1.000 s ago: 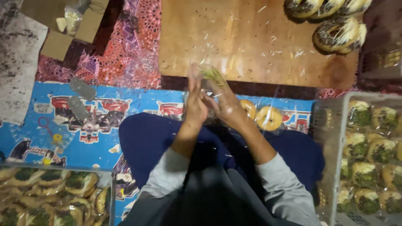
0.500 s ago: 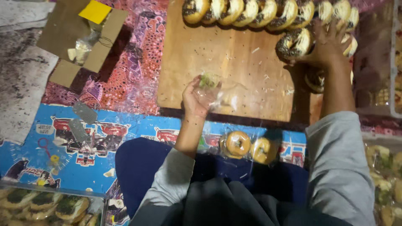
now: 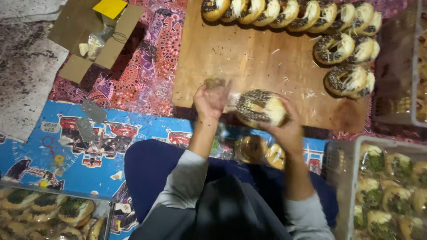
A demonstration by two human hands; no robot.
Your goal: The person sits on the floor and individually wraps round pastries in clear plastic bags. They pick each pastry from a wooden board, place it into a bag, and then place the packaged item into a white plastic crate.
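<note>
Over the wooden board's [image 3: 249,62] near edge, the right hand [image 3: 284,129] gripped a chocolate-sprinkled doughnut [image 3: 259,107] while the left hand [image 3: 211,100] pinched a clear plastic wrapper [image 3: 215,84].

flat brown cardboard box [image 3: 84,38] top left, yellow card [image 3: 110,7] on it, possibly small clear bag [image 3: 94,43]

Patterned floor mat [image 3: 147,58] under wooden board [image 3: 249,62], flattened cardboard [image 3: 84,31], two doughnut trays [image 3: 342,178].

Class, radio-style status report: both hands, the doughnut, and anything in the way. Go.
Left hand raised, holding a clear plastic bag. Right hand gripping a chocolate-sprinkled doughnut beside the bag. Both above the wooden board. Nothing between doughnut and bag.
</note>
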